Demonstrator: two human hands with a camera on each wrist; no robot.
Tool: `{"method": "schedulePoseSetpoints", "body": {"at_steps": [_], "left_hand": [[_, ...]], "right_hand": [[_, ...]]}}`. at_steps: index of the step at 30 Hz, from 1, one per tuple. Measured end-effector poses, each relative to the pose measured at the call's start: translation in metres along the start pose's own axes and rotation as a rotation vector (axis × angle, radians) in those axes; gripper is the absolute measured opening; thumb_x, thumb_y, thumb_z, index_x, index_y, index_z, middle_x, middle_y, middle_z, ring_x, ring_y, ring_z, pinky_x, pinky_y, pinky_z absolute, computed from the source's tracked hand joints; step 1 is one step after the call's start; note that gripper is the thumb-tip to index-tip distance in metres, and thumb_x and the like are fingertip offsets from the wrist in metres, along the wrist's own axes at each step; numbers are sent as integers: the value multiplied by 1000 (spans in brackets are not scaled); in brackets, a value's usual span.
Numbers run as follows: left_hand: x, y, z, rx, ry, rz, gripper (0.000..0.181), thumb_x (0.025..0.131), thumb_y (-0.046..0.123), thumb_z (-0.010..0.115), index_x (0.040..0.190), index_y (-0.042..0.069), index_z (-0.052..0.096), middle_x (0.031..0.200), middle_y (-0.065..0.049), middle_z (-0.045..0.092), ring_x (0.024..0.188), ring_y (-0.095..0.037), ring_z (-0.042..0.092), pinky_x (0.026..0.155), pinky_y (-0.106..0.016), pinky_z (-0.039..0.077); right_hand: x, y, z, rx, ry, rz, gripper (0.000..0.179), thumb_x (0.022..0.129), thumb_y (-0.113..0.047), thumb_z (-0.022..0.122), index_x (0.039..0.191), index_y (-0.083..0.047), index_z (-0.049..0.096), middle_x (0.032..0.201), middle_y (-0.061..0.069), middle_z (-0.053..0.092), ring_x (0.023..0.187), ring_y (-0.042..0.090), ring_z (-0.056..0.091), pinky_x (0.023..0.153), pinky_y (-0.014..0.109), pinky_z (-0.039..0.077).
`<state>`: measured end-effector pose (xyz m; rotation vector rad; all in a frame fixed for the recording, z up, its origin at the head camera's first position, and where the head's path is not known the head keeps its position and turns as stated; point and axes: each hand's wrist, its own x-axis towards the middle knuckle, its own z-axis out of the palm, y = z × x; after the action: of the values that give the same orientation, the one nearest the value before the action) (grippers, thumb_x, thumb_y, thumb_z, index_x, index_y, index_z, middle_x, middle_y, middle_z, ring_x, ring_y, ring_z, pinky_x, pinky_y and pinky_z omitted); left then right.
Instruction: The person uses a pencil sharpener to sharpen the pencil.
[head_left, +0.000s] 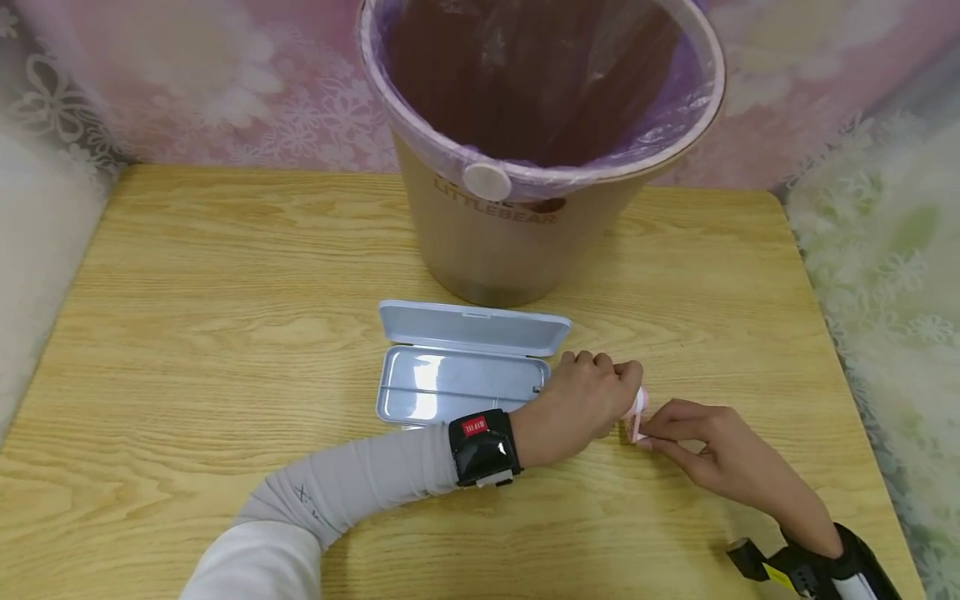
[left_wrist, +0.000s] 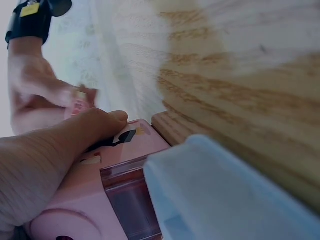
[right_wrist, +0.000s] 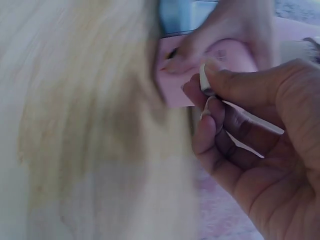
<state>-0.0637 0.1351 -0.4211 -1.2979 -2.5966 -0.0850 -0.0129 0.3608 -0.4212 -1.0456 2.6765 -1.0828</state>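
Note:
My left hand [head_left: 581,404] grips a pink box-shaped pencil sharpener [left_wrist: 82,195] from above, beside the right end of a pencil case. In the left wrist view the sharpener shows a clear drawer [left_wrist: 131,200] and a round front. Between thumb and fingers, my right hand [head_left: 723,450] pinches the end of a small pink and white piece [head_left: 637,417] at the sharpener's right side; it looks like the crank handle. A white bit [right_wrist: 204,80] of it shows in the right wrist view. The pale blue pencil case [head_left: 450,387] lies with its lid up.
Behind the pencil case stands a tall bin [head_left: 495,250] with a purple plastic liner [head_left: 675,108]. Everything sits on a wood-grain table [head_left: 225,317]. Flowered cloth [head_left: 225,83] hangs along the back and right sides.

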Motion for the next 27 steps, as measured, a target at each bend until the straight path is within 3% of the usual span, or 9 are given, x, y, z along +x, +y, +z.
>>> {"method": "schedulePoseSetpoints", "body": {"at_steps": [3,8,10,17,21,22,25,27], "left_hand": [[1,-1,0,6,-6,12,11,103,13,48,95,18,54,66,9,46,58,-4,38,53,-21,24],[1,0,-1,26,-4,13,13,105,18,47,95,19,54,66,10,45,58,-3,37,53,-21,23],[1,0,-2,27,-8,10,12,105,20,49,95,19,54,66,10,46,58,-3,39,52,-21,24],[1,1,0,-2,15,-6,9,103,20,53,95,20,56,67,9,50,59,-4,45,53,-21,31],[1,-1,1,11,16,-8,12,102,21,55,111,18,62,69,9,54,60,-5,48,54,-21,36],[0,-1,1,14,20,-12,12,102,22,54,111,18,62,69,9,53,59,-5,48,53,-21,36],[-1,0,0,17,21,-12,10,102,25,55,106,18,60,68,9,53,59,-5,49,53,-21,36],[-1,0,-1,23,30,-13,10,102,29,56,97,20,56,68,9,52,59,-5,50,53,-21,37]], "right_hand": [[-2,-9,-8,31,36,-28,33,77,8,80,101,-15,80,92,-8,71,77,-4,57,62,11,43],[4,-18,-27,-25,102,-69,9,95,-16,73,100,-15,80,93,-9,71,78,-6,56,63,11,44],[11,-18,-33,-63,130,-81,22,101,-28,65,99,-13,80,93,-8,71,78,-7,55,64,11,44],[34,-7,-43,-217,192,-84,44,104,-43,53,101,-9,80,90,-6,71,76,-5,57,62,12,42],[46,8,-36,-282,157,-44,15,96,-16,72,104,-8,80,93,-4,72,76,5,63,63,13,45],[48,13,-33,-291,130,-40,14,90,-7,75,104,-7,80,93,-4,72,77,8,65,65,14,47],[50,25,-20,-303,50,-28,33,71,12,81,97,-8,80,93,-2,72,79,15,68,66,20,51],[47,28,-12,-296,2,-31,33,68,14,80,90,-10,79,91,-3,70,78,13,66,64,21,51]]}}
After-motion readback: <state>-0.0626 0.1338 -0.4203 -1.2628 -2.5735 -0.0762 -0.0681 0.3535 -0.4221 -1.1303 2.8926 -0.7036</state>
